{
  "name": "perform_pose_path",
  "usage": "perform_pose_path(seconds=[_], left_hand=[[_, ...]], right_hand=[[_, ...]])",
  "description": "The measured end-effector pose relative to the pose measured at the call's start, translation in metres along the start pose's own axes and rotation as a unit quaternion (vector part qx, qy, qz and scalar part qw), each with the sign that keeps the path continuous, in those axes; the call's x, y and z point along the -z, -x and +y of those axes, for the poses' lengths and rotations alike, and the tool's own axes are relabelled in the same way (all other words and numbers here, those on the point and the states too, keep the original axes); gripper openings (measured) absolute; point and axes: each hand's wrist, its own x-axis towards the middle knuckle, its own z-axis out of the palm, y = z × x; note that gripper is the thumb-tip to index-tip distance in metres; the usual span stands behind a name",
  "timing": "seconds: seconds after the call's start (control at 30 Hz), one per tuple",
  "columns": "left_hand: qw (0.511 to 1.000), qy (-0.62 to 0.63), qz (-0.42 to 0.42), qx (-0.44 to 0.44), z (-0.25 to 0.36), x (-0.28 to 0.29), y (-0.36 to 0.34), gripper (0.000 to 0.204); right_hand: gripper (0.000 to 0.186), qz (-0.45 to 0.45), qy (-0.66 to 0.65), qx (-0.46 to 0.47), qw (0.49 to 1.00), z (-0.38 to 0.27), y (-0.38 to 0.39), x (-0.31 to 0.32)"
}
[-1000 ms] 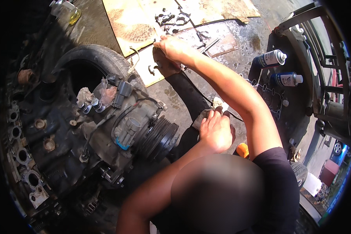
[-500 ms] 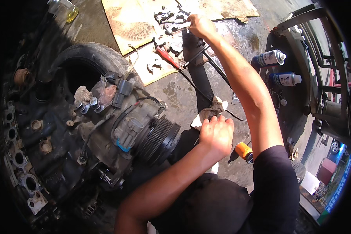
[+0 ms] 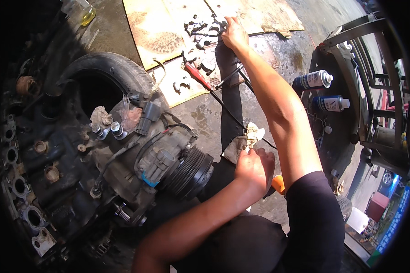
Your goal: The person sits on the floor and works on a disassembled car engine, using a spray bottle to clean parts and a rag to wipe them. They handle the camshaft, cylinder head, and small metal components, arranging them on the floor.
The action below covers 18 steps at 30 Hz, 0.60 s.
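My left hand [image 3: 254, 170] is closed round a crumpled white rag [image 3: 249, 135] below the cardboard, beside the black ribbed pulley [image 3: 181, 175] of a grimy engine [image 3: 61, 191]. My right hand [image 3: 234, 35] reaches onto the cardboard [image 3: 152, 34], its fingers pinching a small dark metal part [image 3: 221, 26] among several clamp-like pieces [image 3: 198, 28]. Below them lies a red-handled tool [image 3: 197, 75] with a black hose running down toward the rag. Part of what my left fingers grip is hidden.
A tyre [image 3: 107, 63] lies behind the engine. Two blue-and-white spray cans [image 3: 312, 81] are on my right, near a dark metal frame [image 3: 353, 32]. An orange canister [image 3: 278, 183] is half hidden by my right arm. A bottle of yellow liquid [image 3: 87, 17] stands back left.
My right hand has moved up and rightward to the dark metal pieces, uncovering the red-handled tool. My left hand sits slightly lower, with more of the rag showing.
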Motion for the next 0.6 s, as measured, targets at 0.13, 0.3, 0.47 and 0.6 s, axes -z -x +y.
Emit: perform_pose_path(seconds=[0.13,0.3,0.47,0.6], left_hand=[[1.000,-0.011,-0.026,-0.014,0.005,0.015,-0.001,0.022],[0.987,0.043,0.150,-0.022,-0.012,-0.002,-0.004,0.023],[0.964,0.118,0.239,-0.012,-0.017,0.004,-0.008,0.032],[0.862,0.325,0.389,-0.003,-0.017,0.024,-0.011,0.066]], right_hand=[[0.035,-0.109,0.010,-0.097,0.989,0.015,-0.034,-0.008],[0.023,-0.040,-0.001,-0.044,0.998,0.022,-0.031,-0.014],[0.013,-0.104,-0.215,-0.103,0.965,0.019,-0.002,0.022],[0.015,-0.268,-0.653,-0.253,0.661,-0.019,0.061,0.105]])
